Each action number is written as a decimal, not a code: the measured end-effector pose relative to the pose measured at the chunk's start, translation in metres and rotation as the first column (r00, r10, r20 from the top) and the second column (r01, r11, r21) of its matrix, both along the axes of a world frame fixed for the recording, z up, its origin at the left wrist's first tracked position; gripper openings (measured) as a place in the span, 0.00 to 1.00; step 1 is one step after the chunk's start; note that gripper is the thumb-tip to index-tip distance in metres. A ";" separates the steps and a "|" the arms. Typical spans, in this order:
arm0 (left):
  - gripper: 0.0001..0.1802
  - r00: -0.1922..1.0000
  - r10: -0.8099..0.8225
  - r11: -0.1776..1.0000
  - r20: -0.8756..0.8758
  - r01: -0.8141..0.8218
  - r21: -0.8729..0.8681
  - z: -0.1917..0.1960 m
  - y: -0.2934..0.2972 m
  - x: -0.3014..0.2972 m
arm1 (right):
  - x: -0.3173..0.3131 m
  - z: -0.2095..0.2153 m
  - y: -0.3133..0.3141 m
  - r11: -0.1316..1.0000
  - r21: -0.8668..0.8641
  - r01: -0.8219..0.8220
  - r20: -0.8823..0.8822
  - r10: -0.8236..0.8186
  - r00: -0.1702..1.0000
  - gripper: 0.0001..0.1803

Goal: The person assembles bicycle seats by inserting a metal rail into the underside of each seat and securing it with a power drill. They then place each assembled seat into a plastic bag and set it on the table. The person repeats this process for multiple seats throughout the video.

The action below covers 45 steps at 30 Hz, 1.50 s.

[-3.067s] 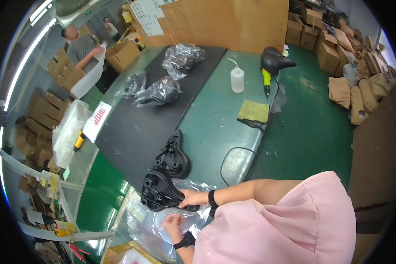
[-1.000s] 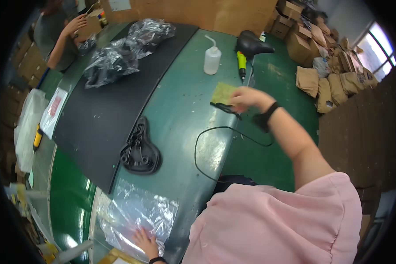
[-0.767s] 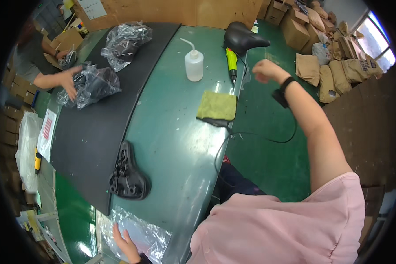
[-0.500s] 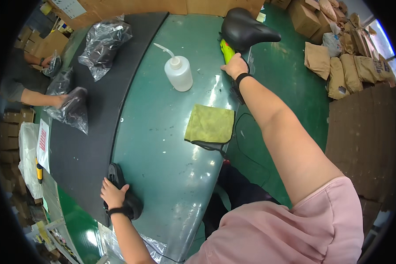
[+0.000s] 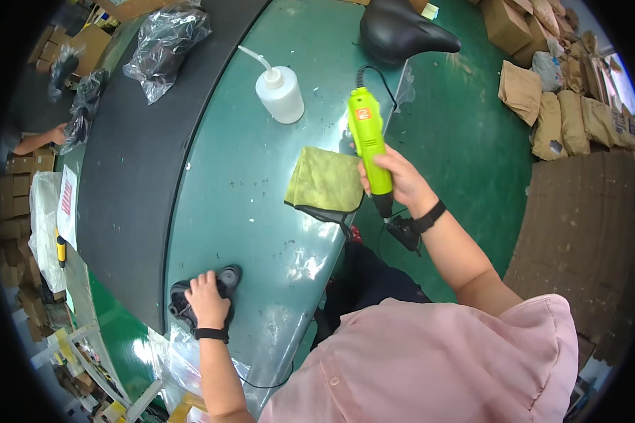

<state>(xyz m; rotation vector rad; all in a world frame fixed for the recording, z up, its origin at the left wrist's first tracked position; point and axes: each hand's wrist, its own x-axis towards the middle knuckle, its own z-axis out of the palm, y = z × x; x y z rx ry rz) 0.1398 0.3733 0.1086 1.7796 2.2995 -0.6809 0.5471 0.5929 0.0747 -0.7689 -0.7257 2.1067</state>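
Note:
My left hand (image 5: 208,302) is closed over a black bicycle saddle (image 5: 182,304) on the green table, near its lower left part. The saddle seems turned underside up; my fingers and palm cover its middle. In my right hand (image 5: 406,181) is a lime-green corded electric screwdriver (image 5: 369,137), its black nose pointing down toward me. It is held above the table's right edge, just right of a folded yellow-green cloth (image 5: 324,180). A second black saddle (image 5: 402,34) sits at the far right corner of the table.
A white squeeze bottle (image 5: 281,96) stands beyond the cloth. To the left runs a black mat (image 5: 130,169) bearing a plastic-wrapped bundle (image 5: 166,46). Across it, a co-worker's hand (image 5: 55,135) touches another wrapped item. Paper sacks and cartons (image 5: 508,25) lie at right.
My right hand has brought the screwdriver from beside the far saddle back toward me. My left hand has turned the near saddle over. The co-worker's wrapped item has moved away from the mat.

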 end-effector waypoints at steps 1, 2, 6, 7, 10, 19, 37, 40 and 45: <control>0.34 0.997 -0.050 0.999 0.053 0.049 0.009 0.004 -0.004 0.011 | 0.004 0.011 -0.012 1.000 -0.016 0.020 -0.079 -0.021 0.997 0.26; 0.33 0.989 -0.102 0.995 0.105 0.100 0.019 0.008 -0.004 0.022 | 0.009 0.018 -0.024 0.999 -0.034 0.040 -0.158 -0.045 0.986 0.29; 0.35 0.755 -0.244 0.952 0.609 0.067 0.299 0.035 0.031 0.109 | 0.029 0.046 -0.078 0.982 0.111 0.152 -0.234 -0.123 0.965 0.37; 0.35 0.645 -0.299 0.938 0.703 0.063 0.341 0.035 0.048 0.134 | 0.035 0.053 -0.090 0.978 0.087 0.189 -0.261 -0.161 0.952 0.37; 0.35 0.653 -0.408 0.888 0.638 0.124 0.442 -0.016 0.097 0.193 | 0.057 0.065 -0.116 0.959 0.192 0.210 -0.162 -0.180 0.970 0.37; 0.33 0.847 -0.342 0.894 0.406 0.160 0.419 -0.079 0.210 0.191 | 0.049 0.063 -0.150 0.938 0.122 0.326 0.251 -0.346 0.904 0.33; 0.30 0.925 -0.301 0.910 0.233 0.206 0.360 0.003 -0.038 0.035 | 0.018 0.102 -0.163 0.844 0.457 0.279 -0.232 -0.190 0.954 0.39; 0.30 0.905 -0.334 0.908 0.264 0.234 0.347 0.003 -0.034 0.040 | -0.016 0.117 -0.160 0.764 0.605 0.225 -0.295 -0.047 0.954 0.35; 0.30 0.873 -0.354 0.884 0.335 0.197 0.423 -0.008 -0.035 0.037 | -0.115 0.082 -0.153 0.756 0.654 0.023 -0.097 0.053 0.994 0.29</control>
